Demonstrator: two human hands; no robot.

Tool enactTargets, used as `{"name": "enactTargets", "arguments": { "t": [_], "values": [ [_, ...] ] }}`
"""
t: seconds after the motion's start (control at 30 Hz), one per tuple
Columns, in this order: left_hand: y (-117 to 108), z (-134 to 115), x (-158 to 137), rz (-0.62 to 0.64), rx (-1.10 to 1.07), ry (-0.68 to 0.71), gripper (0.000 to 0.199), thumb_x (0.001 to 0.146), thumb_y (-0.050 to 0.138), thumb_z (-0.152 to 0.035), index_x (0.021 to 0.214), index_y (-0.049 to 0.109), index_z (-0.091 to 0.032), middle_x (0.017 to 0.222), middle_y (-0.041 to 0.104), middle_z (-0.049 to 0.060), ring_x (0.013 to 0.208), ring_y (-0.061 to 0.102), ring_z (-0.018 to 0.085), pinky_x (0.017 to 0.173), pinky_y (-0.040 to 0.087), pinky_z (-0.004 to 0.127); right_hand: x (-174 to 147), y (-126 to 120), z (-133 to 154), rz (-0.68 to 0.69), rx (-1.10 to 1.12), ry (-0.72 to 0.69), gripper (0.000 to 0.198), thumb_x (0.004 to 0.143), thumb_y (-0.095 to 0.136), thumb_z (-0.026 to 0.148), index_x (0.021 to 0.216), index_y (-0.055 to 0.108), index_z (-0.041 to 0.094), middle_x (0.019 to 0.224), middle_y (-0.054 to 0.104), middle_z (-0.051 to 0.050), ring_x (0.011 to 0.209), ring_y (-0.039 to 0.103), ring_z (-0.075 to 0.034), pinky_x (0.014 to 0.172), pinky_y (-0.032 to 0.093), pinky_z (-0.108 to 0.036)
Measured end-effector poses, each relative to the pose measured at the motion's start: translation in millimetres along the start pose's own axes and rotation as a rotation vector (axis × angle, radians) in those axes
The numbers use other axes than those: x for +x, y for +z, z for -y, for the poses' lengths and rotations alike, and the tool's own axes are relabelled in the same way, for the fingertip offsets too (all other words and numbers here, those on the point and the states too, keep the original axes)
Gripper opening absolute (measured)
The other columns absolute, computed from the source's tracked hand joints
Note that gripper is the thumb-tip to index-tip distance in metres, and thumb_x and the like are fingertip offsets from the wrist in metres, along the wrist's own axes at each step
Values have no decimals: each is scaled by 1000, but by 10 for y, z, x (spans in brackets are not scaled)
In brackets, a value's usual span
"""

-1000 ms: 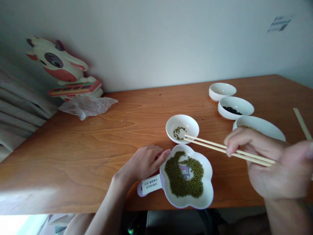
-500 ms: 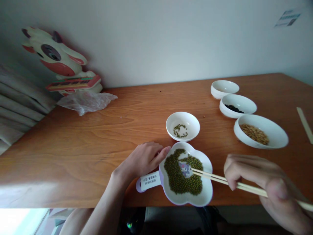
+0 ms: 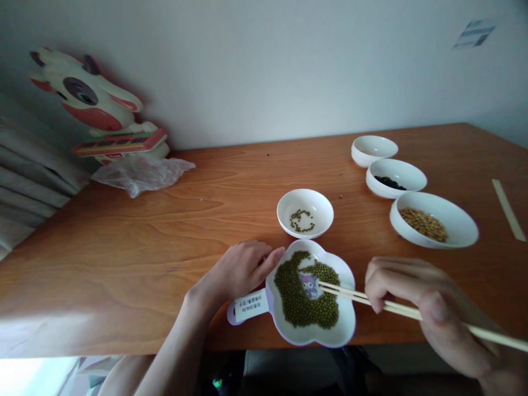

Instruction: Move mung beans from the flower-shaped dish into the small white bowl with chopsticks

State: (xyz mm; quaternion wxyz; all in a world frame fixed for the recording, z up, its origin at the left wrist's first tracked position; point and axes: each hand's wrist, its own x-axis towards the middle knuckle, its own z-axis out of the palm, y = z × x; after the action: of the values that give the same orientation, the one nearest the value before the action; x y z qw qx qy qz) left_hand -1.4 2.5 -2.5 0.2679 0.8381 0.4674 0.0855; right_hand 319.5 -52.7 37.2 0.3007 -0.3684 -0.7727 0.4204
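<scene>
My left hand (image 3: 243, 269) is closed at the left rim of a flower-shaped dish (image 3: 350, 313), its thumb along the edge and its other fingers curled beside it, partly hidden. Green mung beans (image 3: 305, 313) cover much of the dish floor around a printed cartoon figure. In my right hand (image 3: 424, 308) is a pair of wooden chopsticks (image 3: 396, 309). Their tips lie close together over the cartoon print, and I see no bean between them. Just behind the dish stands a white bowl (image 3: 324, 220) with some mung beans (image 3: 302, 221) at its bottom.
At the right stand three white bowls: one with tan beans (image 3: 423, 224), one with black beans (image 3: 390, 182), and a rear bowl (image 3: 363, 157). A pale strip (image 3: 508, 210) lies far right. A cow toy keyboard (image 3: 119, 144) and a plastic bag (image 3: 142, 175) occupy the back left.
The view has shifted slightly, moving most things a little left in the picture. My right hand and the chopsticks have moved slightly left with it. Both hands keep their hold.
</scene>
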Motion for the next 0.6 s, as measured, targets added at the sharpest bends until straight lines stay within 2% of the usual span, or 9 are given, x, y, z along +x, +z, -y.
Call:
{"name": "enactTargets", "arguments": {
  "t": [0.4,0.6],
  "values": [
    [-4,3,-3,7,25,4,57,115,28,-54,82,61,-20,82,70,4,74,63,18,77,44,33,21,3,-24,-38,43,3,75,101,22,81,75,61,23,70,61,-4,62,55,-20,61,37,-35],
    [-8,11,-8,11,8,-1,57,115,29,-54,82,61,-20,81,70,4,74,63,18,77,44,33,50,-14,-8,-29,96,18,77,97,22,87,75,60,24,71,62,-4,63,54,-21,60,36,-35]
  ]
}}
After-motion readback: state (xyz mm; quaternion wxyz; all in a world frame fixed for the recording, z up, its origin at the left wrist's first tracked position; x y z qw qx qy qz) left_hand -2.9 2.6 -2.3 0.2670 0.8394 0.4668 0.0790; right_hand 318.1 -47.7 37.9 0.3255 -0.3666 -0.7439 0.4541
